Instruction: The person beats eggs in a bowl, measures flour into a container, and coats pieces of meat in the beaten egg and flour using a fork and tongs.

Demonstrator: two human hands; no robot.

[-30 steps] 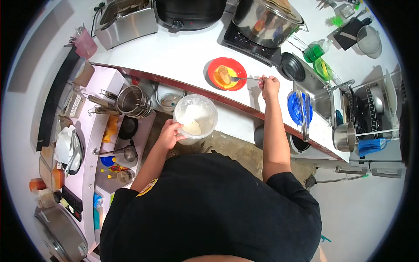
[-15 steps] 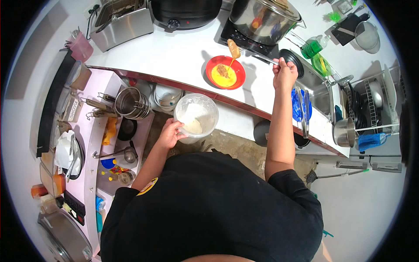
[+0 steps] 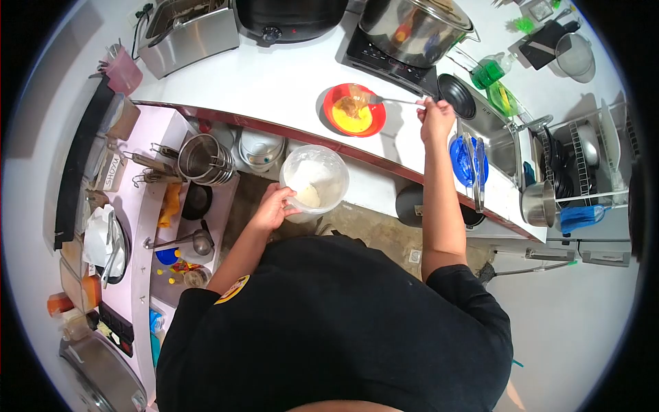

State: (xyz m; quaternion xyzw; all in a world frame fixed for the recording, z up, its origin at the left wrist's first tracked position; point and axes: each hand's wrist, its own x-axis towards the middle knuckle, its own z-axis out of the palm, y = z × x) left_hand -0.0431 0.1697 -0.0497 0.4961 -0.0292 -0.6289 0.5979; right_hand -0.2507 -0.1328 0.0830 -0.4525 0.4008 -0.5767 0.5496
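My left hand point(image 3: 274, 208) grips the rim of a translucent plastic tub point(image 3: 332, 162), thumb at the wall. White powder point(image 3: 309, 196) lies in the tub's bottom. Reaching over the counter, my right hand point(image 3: 436, 119) is closed on the handle of a long metal utensil point(image 3: 399, 101). The utensil's far end is over a red bowl point(image 3: 379, 118), where a brown, wet-looking mass hides its shape. Inside the bowl is a bright yellow liquid point(image 3: 352, 123) with a brown lump point(image 3: 349, 106) at its far side.
Behind the bowl stands a large steel pot point(image 3: 405, 34) on a black induction cooker point(image 3: 384, 60). Tongs point(image 3: 478, 175) lie on a blue plate point(image 3: 458, 163) near the sink point(image 3: 504, 147). Steel strainers point(image 3: 201, 158) sit on the left shelf.
My right hand has lowered the utensil, and its brown coated end has dropped from above the bowl into it. The tub in my left hand has shifted slightly right.
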